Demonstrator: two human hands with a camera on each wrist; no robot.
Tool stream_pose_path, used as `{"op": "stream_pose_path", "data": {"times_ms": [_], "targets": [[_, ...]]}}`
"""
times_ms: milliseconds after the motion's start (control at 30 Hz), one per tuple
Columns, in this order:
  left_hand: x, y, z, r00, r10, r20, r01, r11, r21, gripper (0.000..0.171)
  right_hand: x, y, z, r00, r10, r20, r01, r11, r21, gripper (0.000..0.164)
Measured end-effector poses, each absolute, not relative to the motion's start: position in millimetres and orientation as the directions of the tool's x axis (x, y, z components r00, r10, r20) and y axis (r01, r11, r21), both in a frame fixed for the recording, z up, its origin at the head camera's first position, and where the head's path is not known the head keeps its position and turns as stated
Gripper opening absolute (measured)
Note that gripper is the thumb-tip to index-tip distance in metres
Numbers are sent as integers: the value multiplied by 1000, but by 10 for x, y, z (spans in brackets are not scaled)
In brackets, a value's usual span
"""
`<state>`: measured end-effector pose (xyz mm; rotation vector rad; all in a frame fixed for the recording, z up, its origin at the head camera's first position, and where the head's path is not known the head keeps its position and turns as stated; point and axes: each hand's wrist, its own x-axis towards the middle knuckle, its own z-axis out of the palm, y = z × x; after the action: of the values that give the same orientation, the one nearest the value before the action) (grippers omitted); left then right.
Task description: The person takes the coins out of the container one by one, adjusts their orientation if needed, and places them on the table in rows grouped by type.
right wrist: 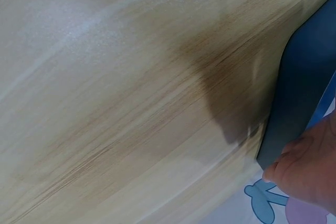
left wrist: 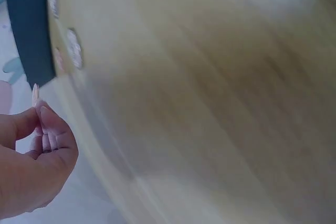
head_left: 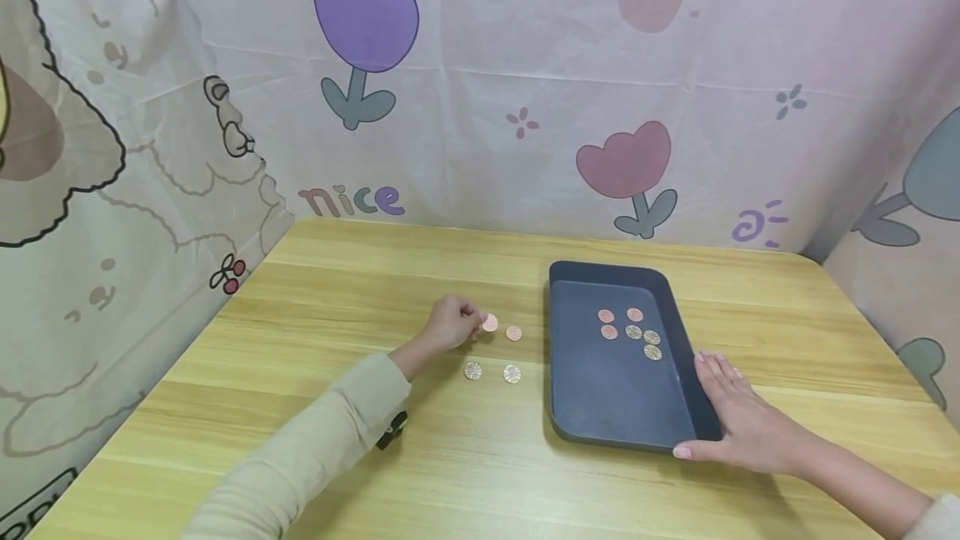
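Observation:
My left hand (head_left: 452, 323) pinches a copper-coloured coin (head_left: 490, 322) between thumb and forefinger. In the left wrist view that coin (left wrist: 35, 95) stands edge-on at the fingertips. Another copper coin (head_left: 513, 333) lies just right of it on the table. Two silvery-gold coins (head_left: 512, 374) lie nearer, in front of the hand. My right hand (head_left: 746, 423) rests against the near right corner of a dark rectangular tray (head_left: 615, 398), fingers extended along its side and thumb at the near edge. Inside the tray lie several coins, copper ones (head_left: 609, 332) and gold ones (head_left: 652, 352).
The wooden table (head_left: 450, 473) reaches back to a printed cloth (head_left: 487, 157) with flowers. Another cloth (head_left: 150, 215) hangs along the left side. A small black object (head_left: 392, 430) shows beside the left sleeve (head_left: 322, 440).

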<state>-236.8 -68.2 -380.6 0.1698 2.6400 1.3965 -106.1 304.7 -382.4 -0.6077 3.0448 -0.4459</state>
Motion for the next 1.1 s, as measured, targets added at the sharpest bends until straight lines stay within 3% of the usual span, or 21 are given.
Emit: {"op": "stream_pose_path", "data": {"times_ms": [133, 367, 633, 800, 1100], "targets": [[-2391, -726, -3851, -980, 170, -104, 20, 602, 798, 22, -1062, 3047, -3823, -926, -375, 46, -373, 885, -279, 115], [-2421, -734, -3909, -981, 150, -123, 7, 662, 749, 46, -1062, 3049, -3824, -927, -374, 41, -370, 886, -279, 115], [-2443, -678, -3915, -987, 84, -137, -36, 714, 699, 42, -1060, 3052, -3825, -927, -373, 45, -370, 885, -282, 115], [-2434, -647, -3891, -991, 49, -128, -50, 742, 669, 50, -1057, 3051, -3828, -927, -372, 50, -370, 883, -288, 114], [-2396, -598, -3778, -994, 109, 24, 90, 650, 755, 17, -1060, 3054, -3829, -927, -372, 50, -371, 885, -282, 115]]}}
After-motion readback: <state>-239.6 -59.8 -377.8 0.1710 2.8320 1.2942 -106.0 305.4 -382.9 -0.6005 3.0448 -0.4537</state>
